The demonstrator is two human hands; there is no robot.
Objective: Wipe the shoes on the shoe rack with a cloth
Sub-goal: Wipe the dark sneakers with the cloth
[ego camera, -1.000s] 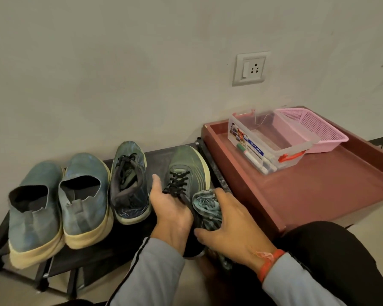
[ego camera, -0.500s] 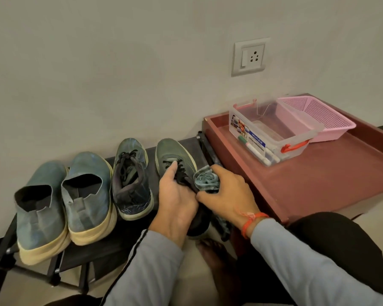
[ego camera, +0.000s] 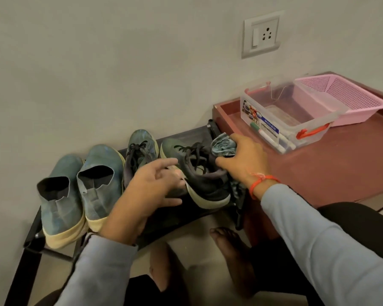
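four shoes are lined up on a black rack against the wall, toes pointed at it. the two on the left are blue slip-ons with cream soles, set touching side by side. next to them a dark laced sneaker is parked, and the laced shoe at the right end is tipped a bit, heel raised and cream sole showing.

a crumpled blue-green cloth is clutched in the right hand, bunched up against the right side of that tipped shoe near the laces, right at the rack's end. an orange thread band is worn on that wrist. the left hand is held loose with fingers spread and nothing gripped, fingertips resting at the left side of the same shoe by its sole.

just right of the rack a reddish counter with a raised lip is seen. a clear box with orange clips is sat on it, markers visible inside near the front, and a pink basket is nested partly in it at the back. a wall socket is mounted above. bare feet are seen on the floor below the rack.
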